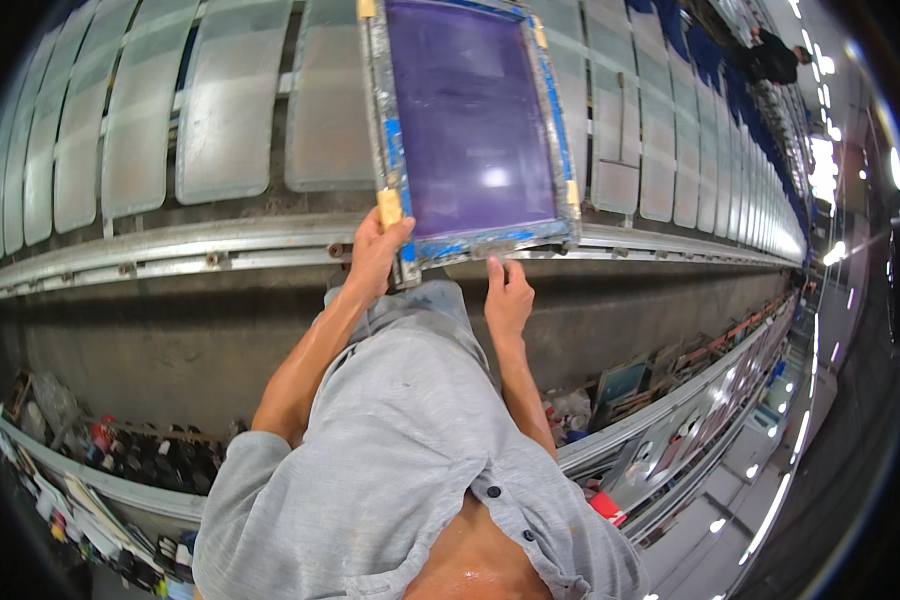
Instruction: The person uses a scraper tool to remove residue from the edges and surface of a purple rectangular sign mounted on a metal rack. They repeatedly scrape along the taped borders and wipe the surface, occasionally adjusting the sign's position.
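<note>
A screen-printing frame (474, 120) with purple mesh and taped edges, blue and yellow, lies tilted across the pale platens at the top middle. My left hand (379, 251) grips its lower left corner, the thumb over the yellow tape. At the frame's bottom edge, right of its middle, my right hand (508, 296) has its fingers curled and the fingertips against or just under the rim. Whether those fingers bear on the frame is hard to tell. The frame's far end is cut off by the picture's top.
Rows of pale printing platens (232, 97) stretch left and right behind a metal rail (285, 251). A thin-handled tool (621, 120) lies on one platen. Dark bottles or cans (157, 461) stand at the lower left. A person (776, 58) in dark clothes stands at the far upper right.
</note>
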A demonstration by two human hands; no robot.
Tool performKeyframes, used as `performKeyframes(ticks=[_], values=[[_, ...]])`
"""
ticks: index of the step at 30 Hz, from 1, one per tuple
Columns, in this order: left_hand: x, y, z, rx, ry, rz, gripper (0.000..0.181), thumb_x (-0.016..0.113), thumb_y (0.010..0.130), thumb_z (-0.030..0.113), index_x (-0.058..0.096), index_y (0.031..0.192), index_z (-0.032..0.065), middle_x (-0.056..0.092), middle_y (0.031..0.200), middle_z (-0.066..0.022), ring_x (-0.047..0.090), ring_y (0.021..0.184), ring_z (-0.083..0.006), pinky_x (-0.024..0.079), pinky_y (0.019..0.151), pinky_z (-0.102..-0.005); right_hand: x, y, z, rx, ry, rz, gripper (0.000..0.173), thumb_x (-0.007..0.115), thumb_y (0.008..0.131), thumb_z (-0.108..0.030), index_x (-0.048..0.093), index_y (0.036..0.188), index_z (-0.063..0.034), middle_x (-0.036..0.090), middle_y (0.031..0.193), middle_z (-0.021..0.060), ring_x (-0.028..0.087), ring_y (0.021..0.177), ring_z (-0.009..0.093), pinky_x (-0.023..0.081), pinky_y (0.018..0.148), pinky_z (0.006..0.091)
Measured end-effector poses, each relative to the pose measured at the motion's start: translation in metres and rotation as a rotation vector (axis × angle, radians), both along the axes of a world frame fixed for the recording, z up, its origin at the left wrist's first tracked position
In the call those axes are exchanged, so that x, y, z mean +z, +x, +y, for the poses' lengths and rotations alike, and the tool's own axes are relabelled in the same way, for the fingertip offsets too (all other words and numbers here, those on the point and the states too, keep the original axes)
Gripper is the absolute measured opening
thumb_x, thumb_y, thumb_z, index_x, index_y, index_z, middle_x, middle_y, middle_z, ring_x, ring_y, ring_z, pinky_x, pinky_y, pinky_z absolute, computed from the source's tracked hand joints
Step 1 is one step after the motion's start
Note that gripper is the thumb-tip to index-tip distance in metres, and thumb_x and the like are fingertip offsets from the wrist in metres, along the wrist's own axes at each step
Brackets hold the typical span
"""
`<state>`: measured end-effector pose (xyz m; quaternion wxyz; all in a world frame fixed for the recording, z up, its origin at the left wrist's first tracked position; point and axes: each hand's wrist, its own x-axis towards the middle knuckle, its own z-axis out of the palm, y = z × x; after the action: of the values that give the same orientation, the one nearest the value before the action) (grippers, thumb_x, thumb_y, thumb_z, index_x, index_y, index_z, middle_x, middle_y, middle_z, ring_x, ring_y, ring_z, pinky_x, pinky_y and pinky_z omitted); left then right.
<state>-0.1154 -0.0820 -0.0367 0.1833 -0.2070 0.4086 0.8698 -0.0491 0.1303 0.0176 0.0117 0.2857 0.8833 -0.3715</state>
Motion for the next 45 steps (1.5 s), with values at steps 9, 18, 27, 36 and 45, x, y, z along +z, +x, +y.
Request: performKeyframes(ticks=[9,18,27,36,45], values=[[-0.019,-0.039,-0.037,-0.073,-0.211,-0.106,0.028,0.069,0.091,0.021,0.059,0.112,0.0044,0.064,0.095,-0.0016,0.060,0.082,-0.0116,0.052,0.075,-0.0301,-0.010,-0.109,0.152,-0.152,0.089,0.153,0.041,0.057,0.095,-0.035,0.066,0.080,0.0012,0.062,0.062,0.0113,0.061,0.060,0.023,0.047,0.063,0.0396],[-0.035,-0.078,0.005,-0.027,-0.632,-0.033,0.032,0.079,0.078,0.013,0.062,0.104,0.0041,0.060,0.087,0.0020,0.053,0.076,-0.0079,0.045,0.069,-0.0267,-0.072,-0.218,0.183,0.419,0.197,0.075,0.055,0.070,0.086,-0.043,0.063,0.110,0.0055,0.059,0.100,0.0182,0.057,0.099,0.035,0.046,0.085,0.0422],[-0.029,-0.071,0.026,0.021,-0.777,-0.011,0.027,0.073,0.087,0.017,0.063,0.107,0.0016,0.058,0.084,0.0044,0.049,0.074,-0.0053,0.041,0.066,-0.0239,-0.101,-0.237,0.235,0.115,0.494,0.300,0.054,0.065,0.089,-0.034,0.053,0.126,0.0041,0.054,0.121,0.0245,0.052,0.113,0.037,0.042,0.097,0.0463],[-0.011,-0.065,0.006,0.097,-0.421,-0.059,0.054,0.070,0.084,0.012,0.053,0.133,0.0011,0.064,0.111,-0.0033,0.058,0.100,-0.0110,0.047,0.085,-0.0261,-0.103,-0.275,0.365,0.112,0.726,-0.217,0.031,0.056,0.085,-0.019,0.059,0.114,-0.0052,0.064,0.113,0.0214,0.062,0.105,0.040,0.048,0.087,0.0489],[0.068,-0.085,0.011,-0.017,-0.223,0.110,0.076,0.069,0.077,0.017,0.039,0.145,-0.0019,0.057,0.129,-0.0077,0.055,0.114,-0.0142,0.044,0.098,-0.0276,0.040,-0.289,0.301,0.429,-0.264,0.024,0.028,0.058,0.098,-0.026,0.061,0.112,-0.0016,0.055,0.069,0.0027,0.052,0.063,0.011,0.040,0.057,0.0258]])
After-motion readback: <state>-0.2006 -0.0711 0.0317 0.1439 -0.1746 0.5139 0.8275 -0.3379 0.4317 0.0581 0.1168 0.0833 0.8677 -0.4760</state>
